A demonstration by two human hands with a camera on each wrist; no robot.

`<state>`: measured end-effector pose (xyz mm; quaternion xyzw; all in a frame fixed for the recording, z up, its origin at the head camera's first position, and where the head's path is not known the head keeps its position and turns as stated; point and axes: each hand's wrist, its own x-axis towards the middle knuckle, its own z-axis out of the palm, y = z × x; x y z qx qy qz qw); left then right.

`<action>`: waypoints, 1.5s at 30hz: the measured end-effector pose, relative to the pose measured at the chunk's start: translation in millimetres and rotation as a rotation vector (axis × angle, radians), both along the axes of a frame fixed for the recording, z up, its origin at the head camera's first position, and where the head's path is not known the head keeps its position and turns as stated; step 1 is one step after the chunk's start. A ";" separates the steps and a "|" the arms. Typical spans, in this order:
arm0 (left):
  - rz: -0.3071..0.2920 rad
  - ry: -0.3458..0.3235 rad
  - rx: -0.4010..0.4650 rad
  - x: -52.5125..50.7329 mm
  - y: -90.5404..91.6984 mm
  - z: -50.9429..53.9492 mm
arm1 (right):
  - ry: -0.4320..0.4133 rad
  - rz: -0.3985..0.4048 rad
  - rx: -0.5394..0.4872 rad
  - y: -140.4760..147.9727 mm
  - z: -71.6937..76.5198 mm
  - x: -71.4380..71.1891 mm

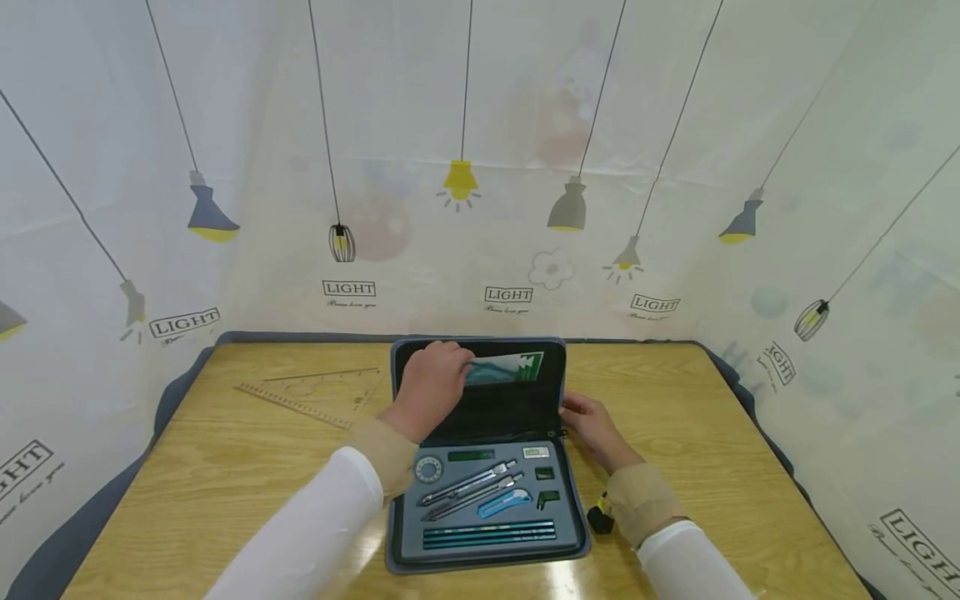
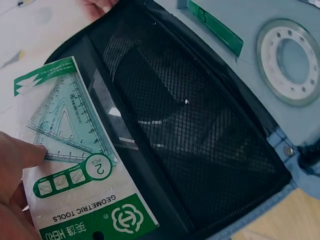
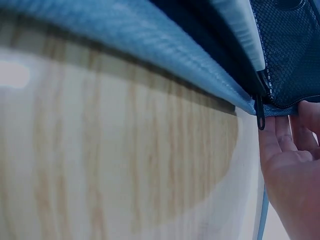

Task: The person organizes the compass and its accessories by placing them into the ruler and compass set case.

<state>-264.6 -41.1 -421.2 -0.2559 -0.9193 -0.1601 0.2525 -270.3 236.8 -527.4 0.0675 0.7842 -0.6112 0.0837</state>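
A blue zip case (image 1: pixel 487 562) lies unfolded on the table, its dark lid (image 1: pixel 517 412) raised at the back. My left hand (image 1: pixel 435 387) pinches a clear plastic packet of set squares (image 2: pixel 70 135), printed in green, in front of the lid's upper part. Beside the packet, the left wrist view shows the lid's black mesh pocket (image 2: pixel 165 120). My right hand (image 1: pixel 592 425) grips the lid's right edge near the hinge, thumb on the inner side. Close to that hand hangs a zip pull (image 3: pixel 260 114).
Fitted in the tray are two compasses (image 1: pixel 468 487), a light-blue cutter (image 1: pixel 504 502), several pencils (image 1: pixel 487 535), a white ring-shaped disc (image 1: pixel 429 469) and an eraser (image 1: pixel 536 452). A clear set square (image 1: pixel 307 404) lies left on the wooden table (image 1: pixel 187 492). Something black (image 1: pixel 600 520) sits by the right wrist.
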 end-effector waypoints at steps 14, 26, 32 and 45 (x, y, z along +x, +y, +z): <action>0.073 -0.088 -0.110 -7.3 17.1 -14.1 | 0.019 -0.005 0.005 3.2 -5.1 -0.8; 0.062 -0.305 -0.133 -16.1 18.5 -20.8 | 0.009 0.009 0.003 1.2 -3.6 -1.7; 0.046 -0.332 -0.099 -14.5 16.6 -29.5 | 0.007 0.011 0.000 0.0 -2.9 -1.5; 0.069 -0.197 -0.157 -10.0 14.3 -50.7 | 0.024 0.017 0.004 -1.8 -1.6 -1.0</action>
